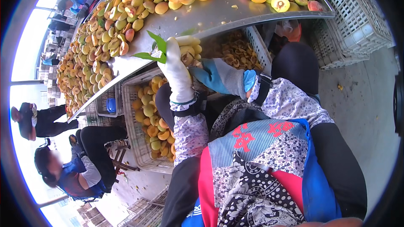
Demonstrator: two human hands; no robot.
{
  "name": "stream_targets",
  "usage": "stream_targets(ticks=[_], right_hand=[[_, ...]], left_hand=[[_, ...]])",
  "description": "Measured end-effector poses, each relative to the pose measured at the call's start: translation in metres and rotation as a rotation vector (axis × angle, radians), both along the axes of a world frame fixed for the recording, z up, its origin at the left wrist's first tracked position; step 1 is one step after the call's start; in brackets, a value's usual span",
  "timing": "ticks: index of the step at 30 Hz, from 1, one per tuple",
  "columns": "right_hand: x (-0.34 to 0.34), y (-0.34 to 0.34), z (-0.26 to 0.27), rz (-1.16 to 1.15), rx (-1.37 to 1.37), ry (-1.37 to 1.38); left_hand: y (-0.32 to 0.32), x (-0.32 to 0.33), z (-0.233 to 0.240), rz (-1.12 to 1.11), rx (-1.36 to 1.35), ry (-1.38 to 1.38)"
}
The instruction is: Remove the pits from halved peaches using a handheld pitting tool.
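Observation:
My left hand (178,66), in a white knit glove with yellow-stained fingertips, is closed around a yellow peach half (187,57). Green leaves (157,48) stick out on the left side of this glove. My right hand (217,74) wears a blue-and-grey coated glove and meets the fruit from the right. Its fingers pinch a small brownish object (196,63) at the cut side; what this is cannot be made out. Both hands are just below the front edge of a metal table (189,19), which bears a large heap of halved peaches (120,19).
A plastic crate (129,126) of peach halves stands by my left leg. Another crate (258,49), holding brown pits and scraps, sits under the table edge. Stacked white crates (353,15) rise at right. A seated co-worker (75,173) and a standing person (34,121) are at left.

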State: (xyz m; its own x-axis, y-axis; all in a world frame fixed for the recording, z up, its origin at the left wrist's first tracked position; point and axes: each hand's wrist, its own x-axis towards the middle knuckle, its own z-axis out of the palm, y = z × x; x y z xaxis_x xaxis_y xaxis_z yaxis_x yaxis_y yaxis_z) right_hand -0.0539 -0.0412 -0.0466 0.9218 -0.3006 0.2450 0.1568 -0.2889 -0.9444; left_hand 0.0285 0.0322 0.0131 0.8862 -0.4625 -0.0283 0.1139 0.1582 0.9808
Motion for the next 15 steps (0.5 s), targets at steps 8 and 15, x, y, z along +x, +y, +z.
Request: stream_targets(ticks=[8,15], right_hand=[[-0.008,-0.006,0.022,0.143,0.194,0.314],[-0.012,-0.005,0.034,0.233,0.341,0.507]], left_hand=[[-0.001,0.0,-0.011,0.079,-0.131,0.053],[0.002,0.004,-0.016,0.081,-0.032,0.06]])
